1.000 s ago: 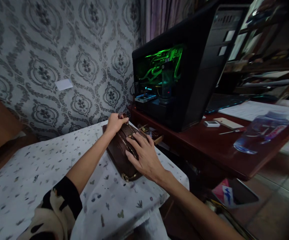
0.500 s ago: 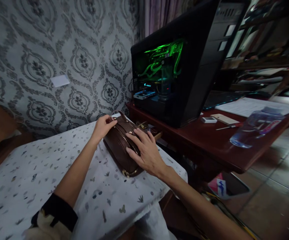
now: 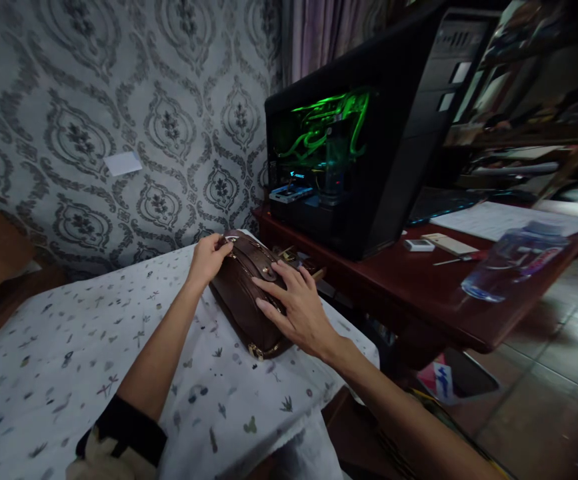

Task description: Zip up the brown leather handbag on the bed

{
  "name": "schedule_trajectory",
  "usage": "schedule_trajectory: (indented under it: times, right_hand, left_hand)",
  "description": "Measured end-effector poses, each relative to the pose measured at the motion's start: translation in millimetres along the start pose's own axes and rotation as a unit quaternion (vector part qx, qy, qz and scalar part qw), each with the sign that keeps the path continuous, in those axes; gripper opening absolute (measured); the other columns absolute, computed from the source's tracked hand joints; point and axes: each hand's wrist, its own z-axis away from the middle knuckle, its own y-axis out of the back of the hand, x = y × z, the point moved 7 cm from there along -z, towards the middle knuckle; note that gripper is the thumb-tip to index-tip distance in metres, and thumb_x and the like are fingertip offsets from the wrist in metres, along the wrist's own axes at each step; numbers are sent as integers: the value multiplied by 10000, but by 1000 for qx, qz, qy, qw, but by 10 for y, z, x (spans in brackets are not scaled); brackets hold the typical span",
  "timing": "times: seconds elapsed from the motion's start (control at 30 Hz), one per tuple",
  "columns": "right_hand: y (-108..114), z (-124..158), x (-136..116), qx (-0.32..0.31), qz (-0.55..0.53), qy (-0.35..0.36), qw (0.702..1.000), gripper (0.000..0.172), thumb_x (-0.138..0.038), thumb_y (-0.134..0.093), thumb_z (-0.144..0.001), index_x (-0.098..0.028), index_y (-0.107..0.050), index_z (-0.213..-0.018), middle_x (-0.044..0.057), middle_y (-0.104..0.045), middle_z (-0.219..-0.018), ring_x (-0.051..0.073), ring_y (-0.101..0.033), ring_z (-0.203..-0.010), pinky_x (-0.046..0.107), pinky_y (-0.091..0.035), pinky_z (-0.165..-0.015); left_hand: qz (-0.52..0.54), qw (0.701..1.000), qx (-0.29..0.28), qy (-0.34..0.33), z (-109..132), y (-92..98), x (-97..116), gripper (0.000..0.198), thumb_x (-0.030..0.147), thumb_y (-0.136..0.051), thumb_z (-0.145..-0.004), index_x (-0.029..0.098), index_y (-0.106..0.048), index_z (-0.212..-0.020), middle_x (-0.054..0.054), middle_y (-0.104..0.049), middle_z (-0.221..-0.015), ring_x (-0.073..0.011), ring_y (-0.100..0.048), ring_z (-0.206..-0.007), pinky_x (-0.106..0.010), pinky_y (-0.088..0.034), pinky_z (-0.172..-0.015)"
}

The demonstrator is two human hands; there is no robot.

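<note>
A dark brown leather handbag (image 3: 241, 303) with gold-coloured zips lies on the white patterned tablecloth (image 3: 133, 320). Its brown handle (image 3: 253, 256) rests along the top, between my two hands. At the bag's far end my left hand (image 3: 207, 259) is closed, thumb and fingers gripping the edge near the handle's metal stud; some fingertips are hidden. My right hand (image 3: 301, 307) lies over the near right side of the bag, fingers apart and touching the leather. A gold zip pull (image 3: 255, 351) shows at the near lower end.
To the right a reddish-brown desk (image 3: 419, 287) holds a black computer case (image 3: 393, 153) lit green inside, a clear water bottle (image 3: 513, 260), a small white box (image 3: 419, 245) and papers (image 3: 499, 219). The tablecloth's edge hangs close to me.
The bag's handle stood up in a loop at the far end; now it lies down along the top. Both hands keep nearly the same places. The view has shifted slightly.
</note>
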Motion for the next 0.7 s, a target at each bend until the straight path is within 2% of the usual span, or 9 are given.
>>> schedule_trajectory:
  times: [0.23, 0.37, 0.53, 0.7]
  right_hand:
    - [0, -10, 11, -8, -9, -5, 1000, 398, -465, -543, -992, -307, -657, -1338, 170, -525, -1450, 338, -438, -1409, 634, -306, -1139]
    - [6, 7, 14, -29, -17, -2, 999, 455, -471, -520, -999, -273, -597, -1402, 180, -499, -1479, 333, -408, -1435, 641, -283, -1160]
    - [42, 105, 47, 11, -30, 0, 1000, 583, -479, -503, -993, -141, -496, -1469, 242, -436, -1508, 353, -377, -1445, 615, -313, -1168]
    - [58, 179, 49, 25, -18, -19, 999, 555, -451, -535, -972, -174, -509, -1452, 214, -439, -1507, 343, -366, -1448, 588, -342, -1167]
  left_hand:
    - [28, 998, -57, 4, 84, -100, 139, 215, 382, -582, -757, 168, -596, -750, -9, -644, -695, -163, -597, -667, -252, -430, -621]
    - [-3, 998, -58, -10, 74, -94, 208, 166, 343, -584, -769, 178, -603, -767, -1, -636, -709, -163, -582, -691, -262, -445, -666]
    - [-58, 997, -32, -27, -58, -149, 301, 144, 301, -640, -734, 191, -638, -826, -10, -663, -791, -180, -590, -751, -294, -444, -743]
    - [-54, 996, -63, -29, -219, -357, 352, 184, 367, -656, -710, 186, -653, -741, -5, -679, -730, -180, -603, -708, -283, -445, -688]
